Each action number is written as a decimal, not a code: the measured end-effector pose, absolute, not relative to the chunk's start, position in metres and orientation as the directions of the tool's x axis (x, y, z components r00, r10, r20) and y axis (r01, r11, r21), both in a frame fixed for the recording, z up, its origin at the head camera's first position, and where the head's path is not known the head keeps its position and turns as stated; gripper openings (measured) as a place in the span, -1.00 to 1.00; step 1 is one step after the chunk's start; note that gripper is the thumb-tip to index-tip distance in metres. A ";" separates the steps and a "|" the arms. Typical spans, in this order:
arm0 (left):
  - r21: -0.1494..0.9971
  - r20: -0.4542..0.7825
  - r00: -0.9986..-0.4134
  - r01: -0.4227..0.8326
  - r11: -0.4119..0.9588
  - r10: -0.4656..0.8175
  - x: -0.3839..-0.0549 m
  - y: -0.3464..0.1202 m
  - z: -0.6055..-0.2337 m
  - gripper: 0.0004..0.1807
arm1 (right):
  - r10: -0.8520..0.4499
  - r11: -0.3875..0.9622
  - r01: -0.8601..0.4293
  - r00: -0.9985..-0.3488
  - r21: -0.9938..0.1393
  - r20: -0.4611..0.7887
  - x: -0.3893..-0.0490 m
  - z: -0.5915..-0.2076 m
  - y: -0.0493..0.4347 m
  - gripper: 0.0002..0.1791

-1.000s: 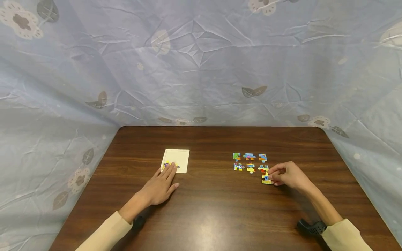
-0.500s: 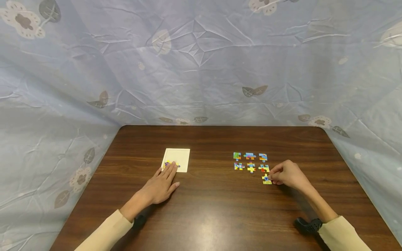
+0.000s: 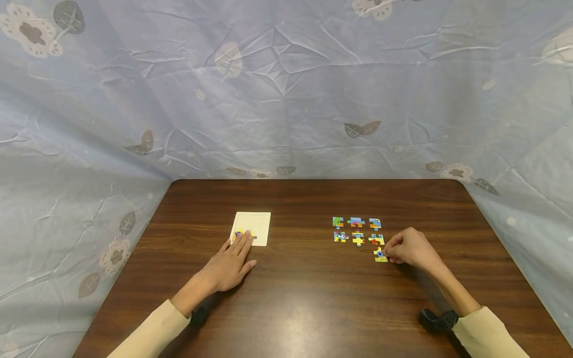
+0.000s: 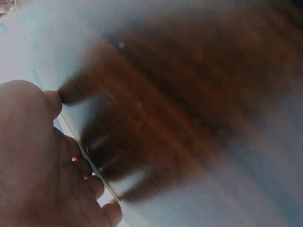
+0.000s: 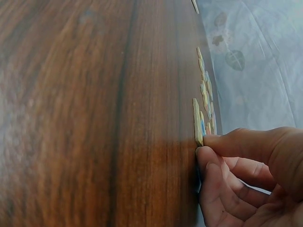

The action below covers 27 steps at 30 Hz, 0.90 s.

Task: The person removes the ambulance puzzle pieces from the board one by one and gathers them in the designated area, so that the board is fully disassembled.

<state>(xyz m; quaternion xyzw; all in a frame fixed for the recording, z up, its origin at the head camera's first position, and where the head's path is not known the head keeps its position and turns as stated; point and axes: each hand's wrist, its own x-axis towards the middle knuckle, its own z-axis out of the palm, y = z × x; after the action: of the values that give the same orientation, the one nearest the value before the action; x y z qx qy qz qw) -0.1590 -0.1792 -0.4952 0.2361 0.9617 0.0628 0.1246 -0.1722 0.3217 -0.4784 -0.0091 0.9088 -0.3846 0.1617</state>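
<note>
My left hand (image 3: 230,266) lies flat with straight fingers, its fingertips resting on the lower part of a cream puzzle tray (image 3: 259,222). Under those fingertips, purple and yellow puzzle pieces (image 3: 238,233) show in the tray, partly covered. On the other side, my right hand (image 3: 409,248) pinches the right edge of a yellow puzzle piece (image 3: 379,256) with a blue round mark, between thumb and fingers. The right wrist view shows the thumb on top of this puzzle piece (image 5: 198,124) and a finger beneath its edge.
Several loose puzzle pieces (image 3: 356,223) lie in two rows behind the held piece, on the brown wooden table (image 3: 300,288). A pale blue floral cloth (image 3: 286,99) hangs behind the table and along both sides.
My right fingers have drawn back to the puzzle piece's right edge, uncovering more of it. The left hand stays in place on the tray.
</note>
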 end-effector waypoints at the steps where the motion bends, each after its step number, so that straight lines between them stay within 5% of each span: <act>1: 0.176 -0.215 -0.858 0.436 0.882 0.467 -0.159 -0.179 -0.496 -0.20 | -0.142 0.703 0.107 -0.948 -0.703 -0.286 -0.172 -0.479 0.322 -0.88; 16: 0.184 -0.228 -0.854 0.435 0.881 0.469 -0.160 -0.177 -0.493 -0.19 | -0.176 0.684 0.037 -0.961 -0.728 -0.214 -0.190 -0.439 0.319 -0.79; 27: 0.216 -0.235 -0.852 0.424 0.879 0.468 -0.162 -0.181 -0.490 -0.17 | -0.268 0.666 -0.135 -0.961 -0.733 -0.067 -0.225 -0.407 0.239 -0.72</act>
<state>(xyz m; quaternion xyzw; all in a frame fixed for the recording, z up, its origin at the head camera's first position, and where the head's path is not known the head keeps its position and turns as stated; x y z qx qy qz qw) -0.1616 -0.1808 -0.4905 0.2326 0.9590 0.0784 0.1414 -0.2249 0.2393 -0.4070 -0.1108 0.9088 -0.3932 0.0846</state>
